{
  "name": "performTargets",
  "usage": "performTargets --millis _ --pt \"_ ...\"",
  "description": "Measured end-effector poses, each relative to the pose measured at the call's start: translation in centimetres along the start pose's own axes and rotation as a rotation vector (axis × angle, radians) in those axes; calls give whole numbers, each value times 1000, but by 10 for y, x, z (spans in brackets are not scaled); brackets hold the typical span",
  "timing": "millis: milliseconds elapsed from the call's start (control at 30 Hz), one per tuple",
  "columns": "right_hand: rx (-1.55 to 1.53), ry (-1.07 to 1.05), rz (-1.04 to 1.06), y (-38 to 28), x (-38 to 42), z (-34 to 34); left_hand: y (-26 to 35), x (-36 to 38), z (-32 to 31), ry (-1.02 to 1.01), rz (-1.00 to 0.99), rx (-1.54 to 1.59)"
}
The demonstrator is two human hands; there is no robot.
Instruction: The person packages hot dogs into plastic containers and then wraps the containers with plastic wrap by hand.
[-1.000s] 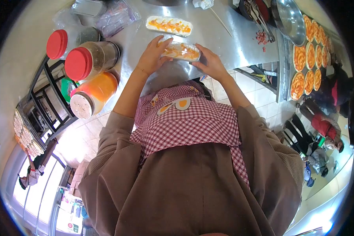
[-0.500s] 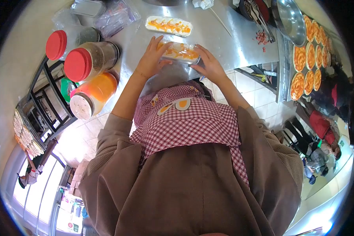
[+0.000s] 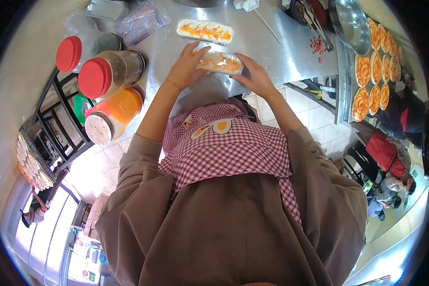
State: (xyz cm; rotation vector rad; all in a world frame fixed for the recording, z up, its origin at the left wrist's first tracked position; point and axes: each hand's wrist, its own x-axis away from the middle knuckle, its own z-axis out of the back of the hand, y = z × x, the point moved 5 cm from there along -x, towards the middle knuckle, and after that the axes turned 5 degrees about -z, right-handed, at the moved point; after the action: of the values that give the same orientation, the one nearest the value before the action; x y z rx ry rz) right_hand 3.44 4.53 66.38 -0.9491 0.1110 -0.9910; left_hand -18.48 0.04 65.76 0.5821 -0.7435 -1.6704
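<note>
Head view: your left hand (image 3: 186, 70) curves around the left end of the clear-topped container (image 3: 220, 63), and your right hand (image 3: 256, 78) holds its right end, on or just above the steel table (image 3: 281, 59). You seem to be settling its cover; the next move calls for soft, even pressure. Left of this container are three jars (image 3: 114, 71); just beyond it, one uncovered container (image 3: 205, 31); to its right, one metal bowl (image 3: 350, 28), then sauced rounds (image 3: 361, 102), too crowded to count surely.

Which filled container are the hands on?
The near container, closer to the apron, with left hand and right hand at its ends. The far container has no hand on it.
</note>
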Motion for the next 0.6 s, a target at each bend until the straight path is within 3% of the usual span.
performTargets --millis 133,200,233,300,400,500,600 --pt "-15 9 19 0 -1 0 -1 3 0 16 -2 -14" --pt "14 8 42 -1 -1 0 -4 4 8 209 46 157" --pt "11 6 44 0 -1 -1 -5 3 8 209 49 154" --pt "7 18 65 0 -2 -1 -28 8 13 469 425 481" --pt "9 -6 52 0 -1 0 -36 1 16 453 525 359" --pt "29 -13 51 -1 -2 -1 -36 -12 10 372 505 121" --pt "51 -16 58 -2 -2 0 -38 -17 4 425 471 47"
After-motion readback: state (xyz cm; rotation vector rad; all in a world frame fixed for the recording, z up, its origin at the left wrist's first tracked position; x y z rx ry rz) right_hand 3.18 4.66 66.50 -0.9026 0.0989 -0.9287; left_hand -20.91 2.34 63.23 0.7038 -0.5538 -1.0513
